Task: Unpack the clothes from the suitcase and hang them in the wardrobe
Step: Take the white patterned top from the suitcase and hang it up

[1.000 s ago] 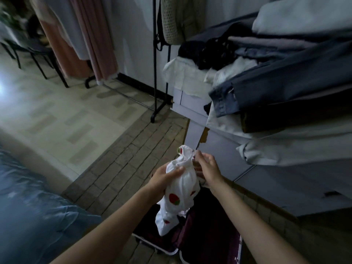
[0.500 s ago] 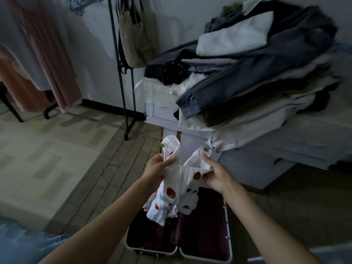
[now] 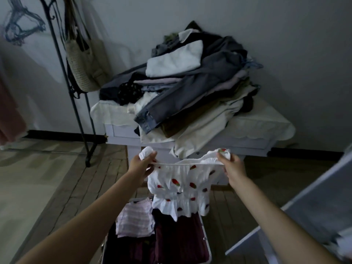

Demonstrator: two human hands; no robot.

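A small white top with red strawberry prints point(image 3: 181, 185) hangs spread out in front of me. My left hand point(image 3: 142, 165) grips its left shoulder and my right hand point(image 3: 231, 165) grips its right shoulder, so the neckline is stretched between them. Directly below lies the open suitcase point(image 3: 207, 250), holding dark maroon clothes point(image 3: 177, 242) and a folded pale pink striped piece point(image 3: 135, 220). At the left a black clothes rack pole point(image 3: 76, 103) rises from the floor, with blue hangers point(image 3: 21, 25) at the top left.
A white low table point(image 3: 247, 140) against the wall carries a big heap of folded clothes point(image 3: 190, 88), jeans on top. A woven bag point(image 3: 83, 65) hangs on the rack. Pink garments point(image 3: 9, 119) hang at the far left. A pale panel point(image 3: 314, 210) juts in at the lower right.
The bunched white top has been pulled open: my hands moved apart and up, each holding a shoulder. My view swung right, toward the table and the suitcase.
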